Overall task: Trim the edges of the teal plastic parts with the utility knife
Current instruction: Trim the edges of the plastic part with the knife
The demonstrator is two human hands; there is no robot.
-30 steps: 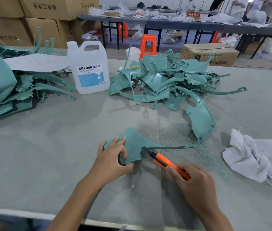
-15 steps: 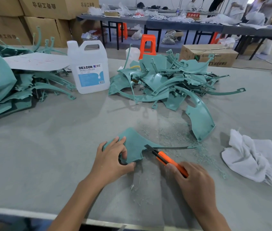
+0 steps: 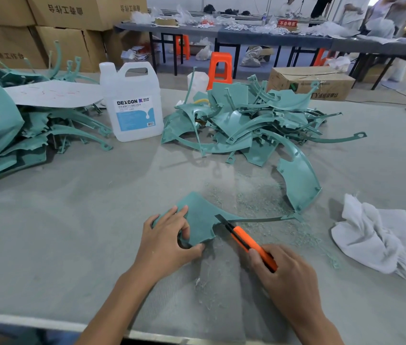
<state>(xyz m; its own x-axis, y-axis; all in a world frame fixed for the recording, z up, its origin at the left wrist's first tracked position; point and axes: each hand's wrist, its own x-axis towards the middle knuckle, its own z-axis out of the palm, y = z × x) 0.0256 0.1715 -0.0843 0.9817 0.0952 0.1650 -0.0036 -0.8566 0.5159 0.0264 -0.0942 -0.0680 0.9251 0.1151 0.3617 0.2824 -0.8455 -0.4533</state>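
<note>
A teal plastic part (image 3: 200,220) with a long thin arm reaching right lies flat on the grey table (image 3: 72,220) in front of me. My left hand (image 3: 169,242) grips its near left end, fingers on top and thumb curled under the near edge. My right hand (image 3: 289,277) grips an orange utility knife (image 3: 249,242). Its dark blade tip touches the part's edge where the thin arm begins. Fine teal shavings (image 3: 254,197) are scattered on the table behind the part.
A heap of teal parts (image 3: 254,120) lies behind the work spot, another pile (image 3: 10,130) at the left under a white sheet. A DEXCON jug (image 3: 132,103) stands between them. A crumpled white cloth (image 3: 376,235) lies at the right. Cardboard boxes and tables stand beyond.
The knife has slid a little up and left along the part's edge. My left hand and the part stay in place.
</note>
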